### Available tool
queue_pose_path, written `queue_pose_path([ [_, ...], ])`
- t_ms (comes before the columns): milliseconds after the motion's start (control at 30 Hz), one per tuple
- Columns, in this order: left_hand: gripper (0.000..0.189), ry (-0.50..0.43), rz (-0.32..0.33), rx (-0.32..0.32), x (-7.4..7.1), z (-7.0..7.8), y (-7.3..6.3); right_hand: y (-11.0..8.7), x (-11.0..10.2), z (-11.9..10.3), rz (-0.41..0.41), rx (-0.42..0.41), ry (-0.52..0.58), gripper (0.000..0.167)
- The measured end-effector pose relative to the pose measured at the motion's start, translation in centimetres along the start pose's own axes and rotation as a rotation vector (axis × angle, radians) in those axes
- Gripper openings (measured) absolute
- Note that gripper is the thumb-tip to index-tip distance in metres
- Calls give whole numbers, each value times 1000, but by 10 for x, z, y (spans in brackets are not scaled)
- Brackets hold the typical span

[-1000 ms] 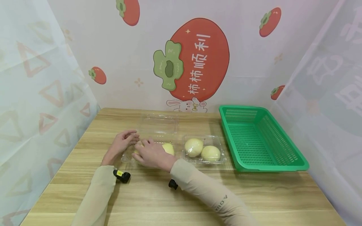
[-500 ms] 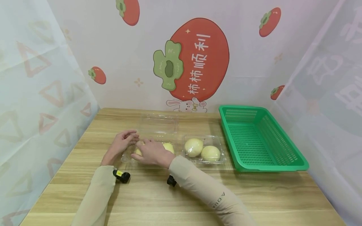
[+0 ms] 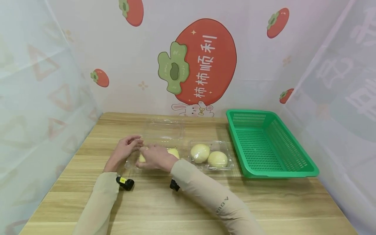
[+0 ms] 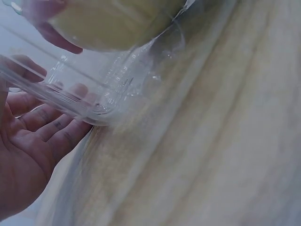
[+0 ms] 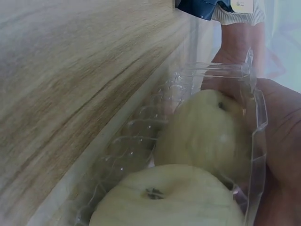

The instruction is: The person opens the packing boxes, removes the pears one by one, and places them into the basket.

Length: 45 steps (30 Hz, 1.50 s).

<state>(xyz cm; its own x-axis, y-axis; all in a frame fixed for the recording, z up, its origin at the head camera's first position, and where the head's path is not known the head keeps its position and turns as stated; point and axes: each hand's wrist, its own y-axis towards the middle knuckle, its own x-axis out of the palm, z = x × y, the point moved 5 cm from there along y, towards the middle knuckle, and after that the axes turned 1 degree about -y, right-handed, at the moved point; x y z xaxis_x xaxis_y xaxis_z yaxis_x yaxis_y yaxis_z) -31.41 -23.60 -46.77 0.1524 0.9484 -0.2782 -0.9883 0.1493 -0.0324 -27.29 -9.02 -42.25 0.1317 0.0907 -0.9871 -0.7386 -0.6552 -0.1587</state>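
An opened clear plastic box (image 3: 131, 164) lies on the table in the head view, its lid (image 3: 164, 128) folded back behind it. Two pale yellow pears sit in it. My right hand (image 3: 158, 158) reaches over the box and grips the left pear (image 3: 142, 158), fingers curled over its side; the right pear (image 3: 173, 152) shows past the knuckles. At the box's left end, my left hand (image 3: 124, 149) touches the wall with relaxed fingers, seen through the plastic in the left wrist view. Both pears (image 5: 164, 202) appear inside the box in the right wrist view.
To the right, a second clear box (image 3: 231, 164) holds two pears (image 3: 200, 153). A green slotted basket (image 3: 293, 174) stands beyond it at the table's right side. Printed cloth walls enclose the back and sides of the wooden table (image 3: 152, 209).
My right hand has shifted slightly left and lower, its fingers now closer round the left pear. My left hand stays at the box's end. The head view has moved a little.
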Motion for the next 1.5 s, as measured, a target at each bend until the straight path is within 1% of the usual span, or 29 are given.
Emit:
queue_pose_path([
  [133, 49, 22, 9, 6, -1, -1, 1, 2, 0, -2, -3, -9, -6, 65],
  [300, 48, 15, 14, -16, -1, -2, 0, 4, 1, -3, 9, -3, -19, 61],
  [500, 49, -8, 15, -5, -1, -1, 1, 4, 1, -3, 88, 6, -61, 51],
  [600, 49, -16, 11, -7, -1, 0, 1, 3, 1, -3, 122, 6, -68, 49],
  [767, 48, 29, 14, -11, -2, 1, 0, 1, -3, -2, 171, -2, -85, 51],
  [833, 48, 47, 15, -14, -2, 1, -1, -1, -6, -1, 184, -10, -89, 50],
  [900, 49, 62, 15, -14, -3, 1, -1, -3, -10, 2, 186, -2, -70, 50],
  [1000, 51, 59, 20, -9, -3, 3, -2, -7, -17, 6, 187, 10, -39, 53],
  [1100, 50, 42, 19, -3, -2, 2, -1, -10, -25, 13, 205, 22, -9, 55],
  [1200, 49, 23, 24, -5, -2, 0, 0, -14, -35, 18, 246, 25, -29, 50],
  [1300, 48, 6, 25, -2, -2, -1, 2, -18, -44, 23, 290, 24, -39, 42],
  [1433, 48, -9, 17, 9, -1, -2, 3, -21, -53, 27, 331, 18, -40, 37],
  [1500, 47, -15, 15, 8, -1, -2, 4, -24, -57, 31, 340, 23, -49, 38],
])
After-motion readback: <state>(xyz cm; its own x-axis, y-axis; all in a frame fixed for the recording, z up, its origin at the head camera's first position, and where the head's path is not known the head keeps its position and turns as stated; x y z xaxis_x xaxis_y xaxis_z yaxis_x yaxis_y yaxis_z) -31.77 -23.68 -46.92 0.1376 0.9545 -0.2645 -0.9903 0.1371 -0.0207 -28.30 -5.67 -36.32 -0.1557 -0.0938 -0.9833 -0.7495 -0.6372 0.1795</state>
